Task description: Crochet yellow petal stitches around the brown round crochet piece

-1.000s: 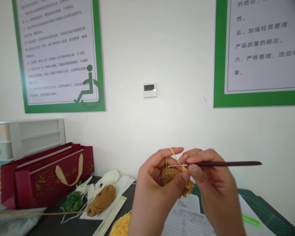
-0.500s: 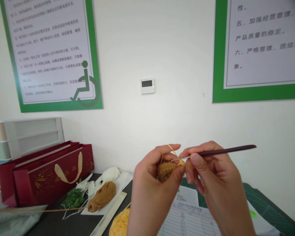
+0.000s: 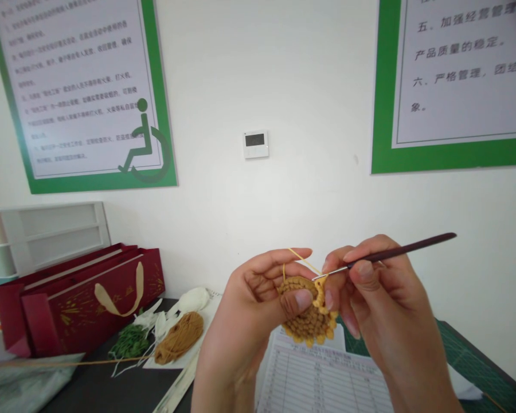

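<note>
My left hand (image 3: 251, 312) pinches a small round crocheted piece (image 3: 309, 318), brown in the middle with a yellow scalloped edge. A thin yellow yarn strand (image 3: 298, 259) loops over my left forefinger and runs down to the piece. My right hand (image 3: 380, 298) grips a dark crochet hook (image 3: 395, 252), its metal tip touching the upper edge of the piece. Both hands are raised above the table, close together.
On the dark table lie a printed sheet (image 3: 322, 378), a green cutting mat (image 3: 477, 367), a brown yarn skein (image 3: 179, 338), white yarn (image 3: 193, 299) and green strands (image 3: 129, 341). A red gift bag (image 3: 77, 298) and a white drawer unit (image 3: 43, 232) stand at left. Posters hang on the wall.
The crocheted piece has turned from bunched to face me flat. The hook's handle has tilted upward at the right. The view has shifted slightly, and the yellow yarn ball has left the frame.
</note>
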The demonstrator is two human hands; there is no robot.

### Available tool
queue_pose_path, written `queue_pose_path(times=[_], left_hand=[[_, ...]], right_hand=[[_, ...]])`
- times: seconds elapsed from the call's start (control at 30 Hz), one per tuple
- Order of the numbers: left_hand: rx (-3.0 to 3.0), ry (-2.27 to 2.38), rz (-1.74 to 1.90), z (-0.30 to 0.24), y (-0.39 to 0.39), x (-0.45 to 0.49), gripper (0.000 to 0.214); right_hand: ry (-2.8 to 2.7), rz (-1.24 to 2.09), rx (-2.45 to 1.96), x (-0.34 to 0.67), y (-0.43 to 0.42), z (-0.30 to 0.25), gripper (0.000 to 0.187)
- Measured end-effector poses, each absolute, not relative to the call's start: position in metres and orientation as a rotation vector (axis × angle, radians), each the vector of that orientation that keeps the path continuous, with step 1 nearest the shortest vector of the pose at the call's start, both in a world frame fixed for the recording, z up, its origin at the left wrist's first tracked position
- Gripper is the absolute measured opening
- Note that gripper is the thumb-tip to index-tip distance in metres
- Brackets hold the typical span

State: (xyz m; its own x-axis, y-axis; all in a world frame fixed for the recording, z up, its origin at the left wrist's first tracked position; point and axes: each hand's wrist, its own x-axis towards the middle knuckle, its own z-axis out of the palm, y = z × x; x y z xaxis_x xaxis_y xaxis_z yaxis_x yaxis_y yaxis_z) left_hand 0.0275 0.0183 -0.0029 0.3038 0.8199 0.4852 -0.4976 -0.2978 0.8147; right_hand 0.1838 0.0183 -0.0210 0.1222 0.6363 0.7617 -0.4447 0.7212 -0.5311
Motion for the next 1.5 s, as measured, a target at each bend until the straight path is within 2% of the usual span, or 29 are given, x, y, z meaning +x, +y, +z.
queue_pose_path(times=[1.3, 1.5], left_hand=[[1.305, 0.203, 1.254, -0.0042, 0.0191, 0.0232, 0.035], [1.333, 0.219, 1.281, -0.0044, 0.0190, 0.0235, 0.035]], right_hand=[[-1.379, 0.763, -0.070, 0.1909, 0.0089, -0.0198, 0.003], [-1.421, 0.677, -0.068, 0.1895, 0.0080, -0.0202, 0.005]])
